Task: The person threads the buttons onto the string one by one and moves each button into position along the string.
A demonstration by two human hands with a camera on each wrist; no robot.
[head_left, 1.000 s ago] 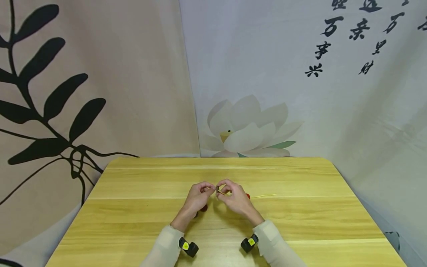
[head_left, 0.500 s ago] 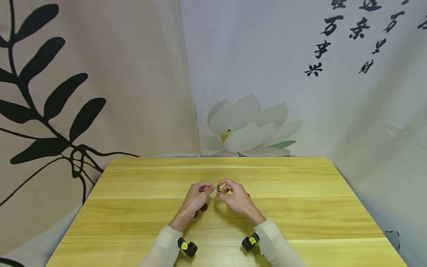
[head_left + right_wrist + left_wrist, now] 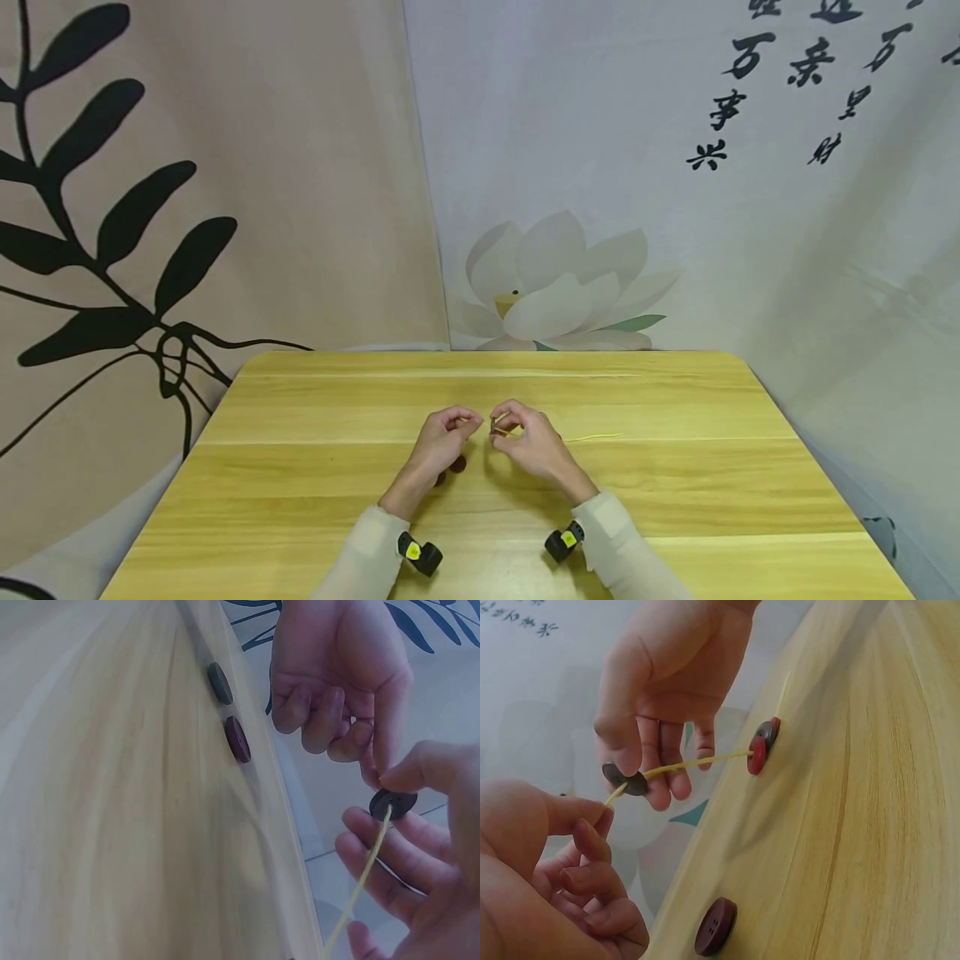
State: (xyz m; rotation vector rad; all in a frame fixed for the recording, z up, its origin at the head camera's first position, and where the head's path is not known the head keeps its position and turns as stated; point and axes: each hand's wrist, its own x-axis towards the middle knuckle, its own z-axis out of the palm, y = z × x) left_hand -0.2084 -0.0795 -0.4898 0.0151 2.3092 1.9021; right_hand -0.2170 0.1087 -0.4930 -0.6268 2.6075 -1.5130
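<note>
My left hand (image 3: 438, 446) pinches the tip of a yellow string (image 3: 697, 762) between thumb and index finger. The thumb and fingers of my right hand (image 3: 534, 443) hold a dark, round button (image 3: 402, 804) by its edge. Through that button runs the string, with a short end on the left-hand side. Farther along it, a red button (image 3: 757, 757) and a grey-brown button (image 3: 767, 732) sit close together at the table, with another red edge behind them. In the head view the right hand mostly hides these threaded buttons.
On the wooden table (image 3: 675, 483), a maroon button (image 3: 238, 739) and a dark grey button (image 3: 220, 683) lie beside the left wrist. The string's far end trails rightward over the wood. A printed curtain (image 3: 337, 167) hangs behind the table.
The gap between my hands has widened slightly: the left hand shifted a little left and the right hand a little right, with the dark button still in its fingers.
</note>
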